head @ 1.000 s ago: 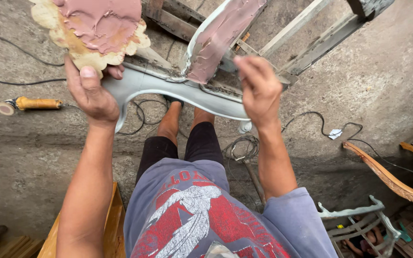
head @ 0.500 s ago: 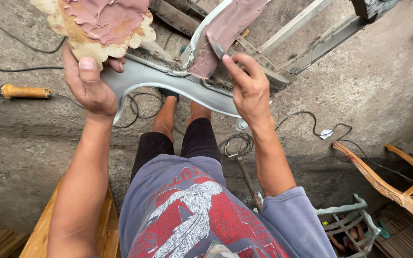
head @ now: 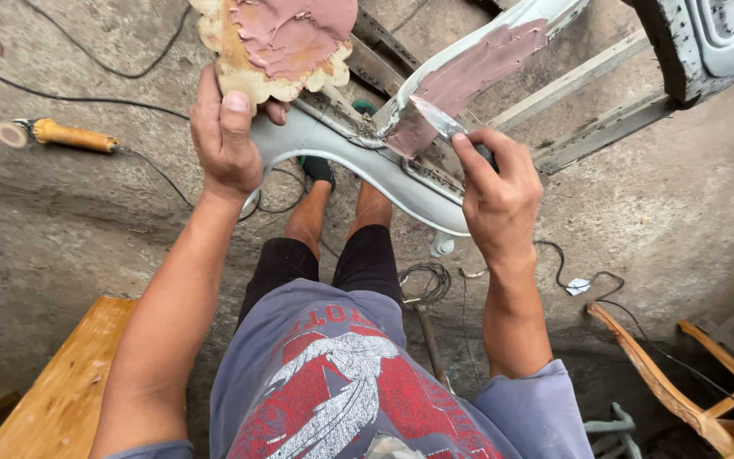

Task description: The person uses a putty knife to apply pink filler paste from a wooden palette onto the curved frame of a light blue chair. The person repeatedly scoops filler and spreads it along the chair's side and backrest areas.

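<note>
- 2 bare hands are at work: the left hand (head: 227,140) and the right hand (head: 494,191).
- The left hand's grip is wrapped tight on 1 scalloped board (head: 252,64) at its lower edge, thumb on the front; the board is flat, pale and crumbly at the rim, and carries 1 thick, wet-looking smear of pink putty (head: 290,30).
- The right hand's grip is pinched narrow on 1 putty knife (head: 435,119), a thin, shiny metal blade whose tip lies against the chair frame.
- 1 curved chair frame (head: 358,166), carved wood coated in smooth pale grey, stands in front of the person's knees between the 2 hands; a sloping rail of it bears a long, rough patch of the same pink filler (head: 477,72), right beside the blade.
- 1 angle grinder (head: 57,134) with a yellow-orange body and a round disc lies on the floor, well left of the left hand, with 1 black cord (head: 163,178) trailing from it.
- The floor (head: 70,246) is rough grey concrete.
- 1 plain wooden plank (head: 61,387), light and smooth-grained, sits at lower left.
- Bare curved wooden chair parts (head: 681,382) lie at lower right.
- 1 small coil of wire (head: 425,283) rests on the floor near the person's feet.
</note>
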